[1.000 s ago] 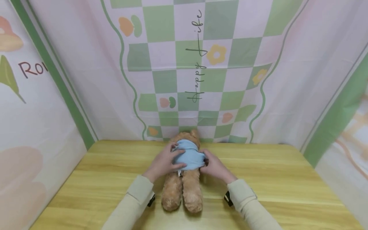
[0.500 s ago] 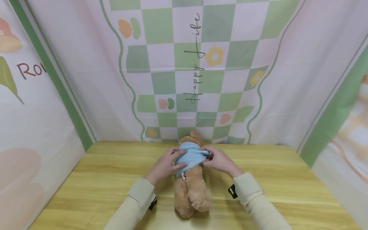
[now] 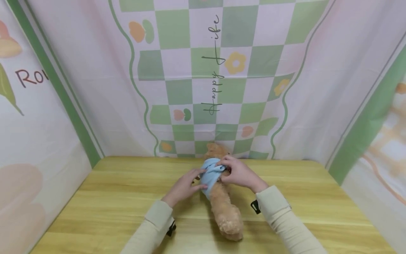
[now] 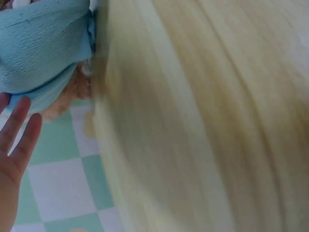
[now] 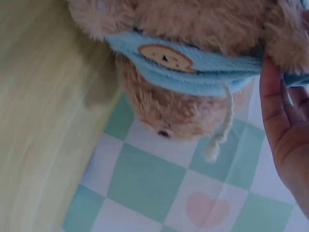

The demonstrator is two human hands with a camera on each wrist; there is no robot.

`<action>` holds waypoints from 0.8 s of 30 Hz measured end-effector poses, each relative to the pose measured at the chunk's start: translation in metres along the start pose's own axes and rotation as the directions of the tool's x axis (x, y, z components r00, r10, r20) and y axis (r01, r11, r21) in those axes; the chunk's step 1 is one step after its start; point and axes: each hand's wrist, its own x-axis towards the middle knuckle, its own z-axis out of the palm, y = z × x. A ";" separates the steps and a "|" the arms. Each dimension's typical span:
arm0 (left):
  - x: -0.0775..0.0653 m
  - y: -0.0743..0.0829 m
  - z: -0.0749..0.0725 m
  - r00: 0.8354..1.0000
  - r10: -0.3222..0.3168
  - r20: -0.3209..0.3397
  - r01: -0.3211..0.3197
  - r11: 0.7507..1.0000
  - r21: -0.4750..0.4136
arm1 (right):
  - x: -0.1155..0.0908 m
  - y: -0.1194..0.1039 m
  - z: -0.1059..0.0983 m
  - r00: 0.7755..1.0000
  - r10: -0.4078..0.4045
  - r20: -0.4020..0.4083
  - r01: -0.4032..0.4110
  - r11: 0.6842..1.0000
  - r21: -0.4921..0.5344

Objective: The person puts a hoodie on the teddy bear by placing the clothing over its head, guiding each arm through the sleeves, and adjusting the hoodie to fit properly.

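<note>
A brown plush teddy bear (image 3: 226, 215) in a light blue hoodie (image 3: 210, 176) lies rolled onto its side, head toward the back wall. My left hand (image 3: 184, 187) rests its spread fingers on the hoodie's left side; in the left wrist view that hand (image 4: 17, 145) shows straight fingers beside the cloth. With thumb and fingers, my right hand (image 3: 239, 173) pinches bunched hoodie cloth on the bear's right side. The right wrist view shows a round bear-face patch (image 5: 166, 57) on the hoodie front, a dangling white cord (image 5: 227, 125) and the right hand (image 5: 287, 130) at the cloth.
The bear lies on a wooden table (image 3: 111, 204). Close behind its head hangs a green-and-white checked curtain (image 3: 219, 88). More printed cloth stands at the left (image 3: 38, 141) and right sides.
The bear has rolled from face-down onto its side, its legs swinging right until one hides the other. My right hand has lifted slightly with the cloth; the left has followed rightward.
</note>
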 end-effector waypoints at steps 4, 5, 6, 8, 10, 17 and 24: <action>-0.005 -0.007 -0.003 0.998 -0.065 0.016 0.066 0.997 -0.046 | 0.002 -0.004 0.009 1.000 -0.007 0.030 0.005 0.999 0.053; -0.006 -0.009 -0.005 0.996 -0.084 0.019 0.085 0.995 -0.050 | 0.002 -0.005 0.010 0.999 -0.007 0.040 0.004 0.998 0.070; -0.008 -0.011 -0.007 0.996 -0.092 0.017 0.092 0.994 -0.050 | 0.002 -0.006 0.012 0.999 -0.008 0.046 0.004 0.996 0.084; -0.010 -0.014 -0.012 0.995 -0.100 0.002 0.100 0.993 -0.063 | 0.003 -0.007 0.015 0.999 0.017 0.048 -0.022 0.994 0.110; -0.011 -0.018 -0.016 0.995 -0.094 -0.029 0.092 0.993 -0.070 | 0.004 -0.007 0.019 0.997 0.067 0.032 -0.070 0.991 0.116; -0.009 -0.008 -0.033 0.983 -0.100 -0.154 0.088 0.993 -0.084 | 0.003 -0.005 0.031 0.987 0.162 -0.025 -0.159 0.984 0.083; -0.007 0.008 -0.036 0.962 0.121 -0.243 -0.072 0.977 0.202 | 0.001 -0.004 0.041 0.999 -0.022 0.041 0.022 1.000 0.013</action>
